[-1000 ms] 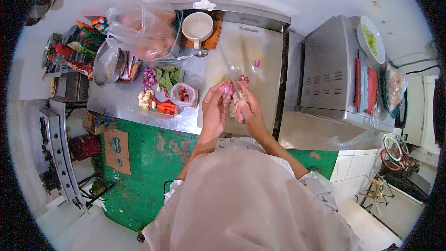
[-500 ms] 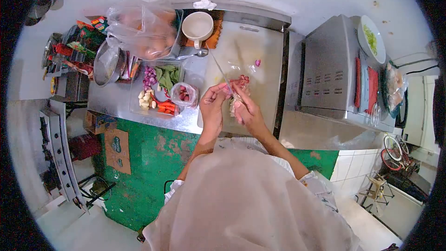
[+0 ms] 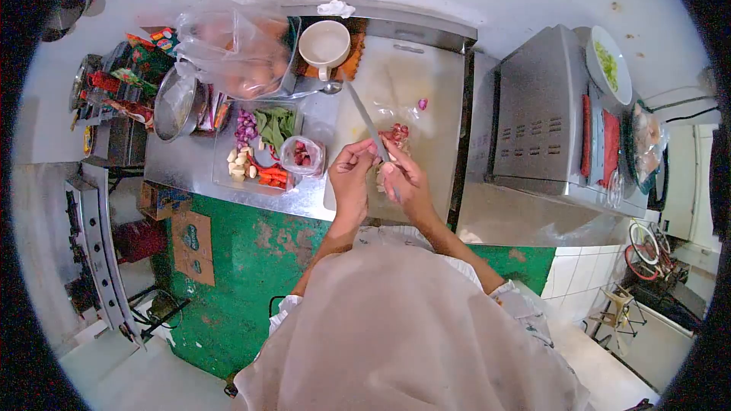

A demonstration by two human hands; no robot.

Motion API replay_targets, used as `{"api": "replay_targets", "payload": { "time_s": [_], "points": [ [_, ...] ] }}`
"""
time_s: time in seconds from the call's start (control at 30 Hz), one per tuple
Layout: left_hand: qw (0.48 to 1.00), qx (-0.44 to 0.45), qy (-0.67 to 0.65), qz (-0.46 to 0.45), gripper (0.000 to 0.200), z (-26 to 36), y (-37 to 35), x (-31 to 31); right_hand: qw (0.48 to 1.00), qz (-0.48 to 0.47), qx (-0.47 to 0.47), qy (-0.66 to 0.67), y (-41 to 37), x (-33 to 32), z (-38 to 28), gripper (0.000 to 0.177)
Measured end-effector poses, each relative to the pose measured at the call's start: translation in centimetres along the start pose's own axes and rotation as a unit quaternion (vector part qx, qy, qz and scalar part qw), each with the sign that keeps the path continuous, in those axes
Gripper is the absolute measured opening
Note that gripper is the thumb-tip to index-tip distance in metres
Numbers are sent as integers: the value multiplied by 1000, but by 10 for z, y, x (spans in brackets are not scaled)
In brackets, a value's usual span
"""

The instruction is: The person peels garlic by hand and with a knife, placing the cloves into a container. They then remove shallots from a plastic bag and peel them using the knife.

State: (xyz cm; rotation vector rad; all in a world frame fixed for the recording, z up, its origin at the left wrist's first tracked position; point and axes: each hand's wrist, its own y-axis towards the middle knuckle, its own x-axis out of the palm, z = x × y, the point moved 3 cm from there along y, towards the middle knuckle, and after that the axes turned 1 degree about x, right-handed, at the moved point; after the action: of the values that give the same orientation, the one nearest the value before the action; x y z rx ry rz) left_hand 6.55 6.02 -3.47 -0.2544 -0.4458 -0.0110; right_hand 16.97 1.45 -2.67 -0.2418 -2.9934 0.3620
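Note:
My right hand (image 3: 406, 185) is closed round a knife (image 3: 364, 116), its blade pointing up and to the left over the white cutting board (image 3: 438, 76). Close beside the blade, my left hand (image 3: 350, 181) pinches a small shallot, now mostly hidden by the fingertips. Reddish shallot skins (image 3: 396, 134) lie on the board just beyond the hands. Farther up the board sits a single purple shallot (image 3: 422, 104). A plastic container of unpeeled shallots (image 3: 302, 155) stands to the left of my left hand.
A clear tray (image 3: 259, 185) holds purple shallots, garlic, red chilies and green leaves. Behind it are a bag of eggs (image 3: 247, 68), a spoon (image 3: 330, 87) and a cream cup (image 3: 324, 43). A metal bowl (image 3: 177, 110) stands left; a steel appliance (image 3: 537, 106) stands right.
The knife blade has turned so more of its flat side shows. My fingers have closed in, and the pink shallot seen between them before is now mostly covered.

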Motion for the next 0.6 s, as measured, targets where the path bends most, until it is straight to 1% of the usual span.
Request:
{"api": "replay_targets", "payload": {
  "time_s": [0.03,0.07,0.13,0.17,0.23,0.37,0.43,0.47,0.53,0.6],
  "points": [
    [1000,0,-2,2,18,1,0,1,997,-7,18,69,-1,2,-7,49],
    [1000,0,-2,2,18,0,2,1,997,-7,18,70,-1,2,-11,49],
    [995,-57,-77,7,19,-4,3,1,981,11,75,178,-2,2,-12,44],
    [995,-57,-77,7,19,-4,3,1,981,11,75,178,-2,1,-11,44],
    [992,-75,-99,2,23,2,1,7,963,15,117,243,-3,0,-8,39],
    [989,-93,-110,-17,22,0,3,6,969,12,120,215,-3,-1,-8,38],
    [998,-22,53,-17,23,7,2,8,977,11,97,189,-3,-2,-13,38],
    [998,-23,53,-17,23,9,1,9,977,11,97,188,-3,-2,-13,38],
    [987,20,154,-37,23,16,1,9,983,4,84,161,-2,-3,-13,41],
    [986,11,163,-34,23,16,2,7,987,6,75,140,-2,-2,-16,42]
  ]
}}
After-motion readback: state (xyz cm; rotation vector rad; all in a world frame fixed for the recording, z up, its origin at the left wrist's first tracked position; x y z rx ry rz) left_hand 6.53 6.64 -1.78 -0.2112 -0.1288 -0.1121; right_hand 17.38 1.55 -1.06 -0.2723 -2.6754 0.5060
